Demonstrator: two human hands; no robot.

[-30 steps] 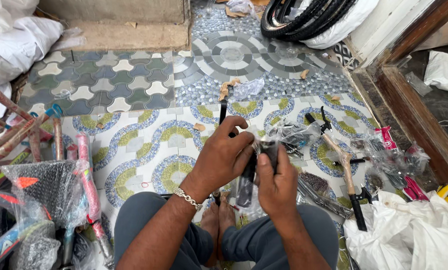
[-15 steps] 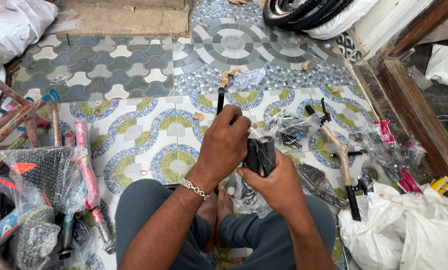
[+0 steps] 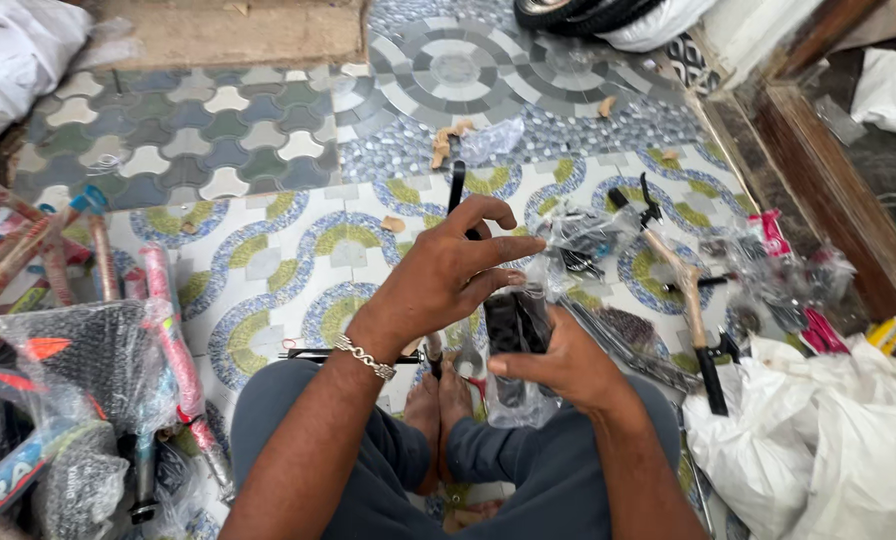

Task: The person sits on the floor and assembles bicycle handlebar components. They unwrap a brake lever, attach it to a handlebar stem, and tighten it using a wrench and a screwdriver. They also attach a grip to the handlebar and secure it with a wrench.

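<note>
Your right hand [image 3: 568, 365] clasps a black part [image 3: 513, 325] in a clear bag [image 3: 528, 290] while your left hand [image 3: 443, 280] pinches the bag's top, above the tiled floor [image 3: 268, 260].

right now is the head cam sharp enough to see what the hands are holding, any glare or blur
Head view: soft, even daylight, no hard shadows. The left hand and right hand are fairly sharp. The small black part in clear plastic wrap between them is dark and partly covered, so its shape is unclear. Mild glare on the clear plastic bags. Edges bend slightly, as at the brown wooden frame.
</note>
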